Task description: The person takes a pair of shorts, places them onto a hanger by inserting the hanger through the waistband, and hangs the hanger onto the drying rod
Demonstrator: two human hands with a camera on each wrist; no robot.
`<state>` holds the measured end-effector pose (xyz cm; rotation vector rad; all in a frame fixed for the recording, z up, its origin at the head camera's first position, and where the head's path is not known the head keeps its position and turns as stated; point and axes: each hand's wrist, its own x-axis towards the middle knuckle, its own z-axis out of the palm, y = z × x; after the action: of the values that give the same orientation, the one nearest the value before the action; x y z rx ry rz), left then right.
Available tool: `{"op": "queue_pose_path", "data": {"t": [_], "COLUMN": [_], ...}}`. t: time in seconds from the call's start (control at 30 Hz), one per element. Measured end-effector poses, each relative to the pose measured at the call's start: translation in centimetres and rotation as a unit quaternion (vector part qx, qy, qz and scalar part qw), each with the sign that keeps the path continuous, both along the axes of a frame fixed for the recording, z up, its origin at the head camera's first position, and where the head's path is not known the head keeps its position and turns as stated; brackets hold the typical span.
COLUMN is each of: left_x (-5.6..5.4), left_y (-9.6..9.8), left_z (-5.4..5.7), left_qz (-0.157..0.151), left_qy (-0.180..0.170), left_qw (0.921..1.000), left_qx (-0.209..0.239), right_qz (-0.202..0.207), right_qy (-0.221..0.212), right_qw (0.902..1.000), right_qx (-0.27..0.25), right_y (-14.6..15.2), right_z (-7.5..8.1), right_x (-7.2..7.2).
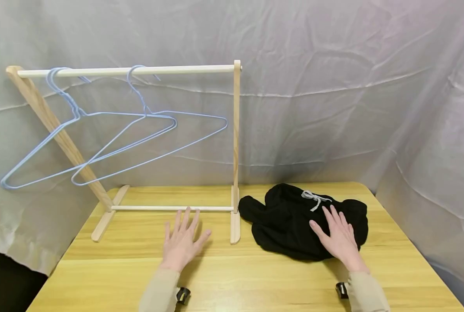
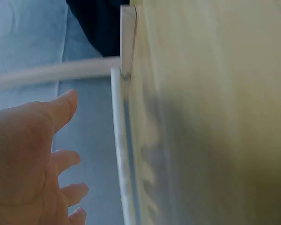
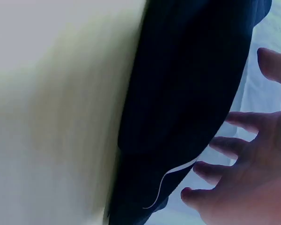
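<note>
A bundled black garment [image 1: 290,225] with a white drawstring [image 1: 313,198] tied in a bow lies on the right part of the table. My right hand [image 1: 339,238] is over its right side, fingers spread and nothing gripped; the right wrist view shows the fingers beside the dark cloth [image 3: 187,93]. My left hand [image 1: 182,242] hovers over the table in front of the rack's lower bar [image 1: 169,208], fingers spread. In the left wrist view its thumb and fingers stand apart from that white bar [image 2: 119,136], holding nothing.
A wooden rack [image 1: 236,130] stands at the back left of the table [image 1: 255,281]. Several light blue wire hangers [image 1: 189,145] hang from its top rod [image 1: 185,70]. Grey cloth [image 1: 333,86] drapes behind the table and along its sides.
</note>
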<state>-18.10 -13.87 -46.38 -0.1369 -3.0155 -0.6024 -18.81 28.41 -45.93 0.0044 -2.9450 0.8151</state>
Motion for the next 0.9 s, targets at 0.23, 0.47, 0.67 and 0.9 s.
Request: {"op": "queue_pose_path", "data": {"t": [0.23,0.47,0.67,0.9], "left_x": [0.0,0.1,-0.2,-1.1], "left_y": [2.4,4.5,6.7,10.1], "left_z": [0.9,1.4,1.9,2.4], "left_qz": [-0.042,-0.081,-0.135,-0.203], "left_qy": [0.019,0.015,-0.002,-0.037], "left_qw": [0.9987,0.996,0.9909,0.9779], "left_qx": [-0.021,-0.034,-0.008,0.031], "right_qz": [-0.004,-0.011,-0.033,-0.058], "right_qy": [-0.005,-0.017,-0.05,-0.135], "right_qw": [1.0,0.9997,0.9982,0.989], "right_qx": [0.007,0.014,0.004,-0.011], "right_y": [1.4,2.6,3.3,3.2], "right_z": [0.1,0.3,0.2,0.0], "right_x": [-1.2,-2.1,-2.9,-4.6]}}
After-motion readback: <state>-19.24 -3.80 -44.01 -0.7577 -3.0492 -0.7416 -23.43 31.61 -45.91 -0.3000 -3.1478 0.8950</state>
